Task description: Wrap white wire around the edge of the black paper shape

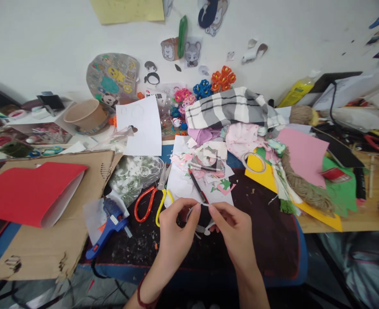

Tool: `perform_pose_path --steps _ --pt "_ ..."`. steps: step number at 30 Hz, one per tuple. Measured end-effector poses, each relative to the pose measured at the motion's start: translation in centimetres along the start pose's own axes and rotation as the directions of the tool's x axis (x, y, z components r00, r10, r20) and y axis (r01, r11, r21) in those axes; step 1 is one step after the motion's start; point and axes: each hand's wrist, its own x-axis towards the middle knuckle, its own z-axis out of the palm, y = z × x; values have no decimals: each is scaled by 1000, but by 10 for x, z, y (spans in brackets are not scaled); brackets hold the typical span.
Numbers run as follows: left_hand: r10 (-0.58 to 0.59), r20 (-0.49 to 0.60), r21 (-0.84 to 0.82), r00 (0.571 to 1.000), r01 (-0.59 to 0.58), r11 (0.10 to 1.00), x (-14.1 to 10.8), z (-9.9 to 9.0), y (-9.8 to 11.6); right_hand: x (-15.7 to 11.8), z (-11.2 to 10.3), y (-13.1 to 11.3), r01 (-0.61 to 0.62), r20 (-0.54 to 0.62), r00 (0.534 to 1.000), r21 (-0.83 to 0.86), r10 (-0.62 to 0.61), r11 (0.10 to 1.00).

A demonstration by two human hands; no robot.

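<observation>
My left hand [178,229] and my right hand [232,227] meet over the dark mat. Between them they pinch a small black-and-white craft piece [204,216], thumbs and fingertips closed on its two sides. Whether it is paper or cloth I cannot tell, and the fingers cover part of it. Just beyond it a dark pencil [198,185] lies across a white sheet [178,171] strewn with scraps. Scissors [146,204] with one red and one yellow handle rest left of my left hand. Farther left lies a blue glue gun [108,231].
A folded red card [31,193] lies on cardboard [44,244] at the left. Behind the scissors is a plastic bag [136,176] of white and green bits. Checked cloth [231,107] is heaped at the back. A tape roll [254,163], twine [300,184] and pink paper [305,152] sit right.
</observation>
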Motion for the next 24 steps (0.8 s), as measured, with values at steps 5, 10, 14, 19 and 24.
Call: perform_pose_path --steps 5,10,14,19,24 --pt "6 -2 9 1000 -6 1000 0 -1 1 0 0 -1 13 4 1000 -8 -13 1000" --pt "3 8 -6 1000 -3 1000 0 -1 1 0 0 -2 16 -5 1000 -20 -16 1000" --pt "-14 14 -35 1000 15 999 1 0 1 0 0 -1 20 -20 1000 -26 -21 999" --pt "-23 16 -37 1000 24 999 2 1 -1 0 1 0 16 -28 999 -33 -17 999" --pt "-27 20 -42 999 28 999 4 2 -3 0 1 2 9 -24 1000 -24 -10 1000"
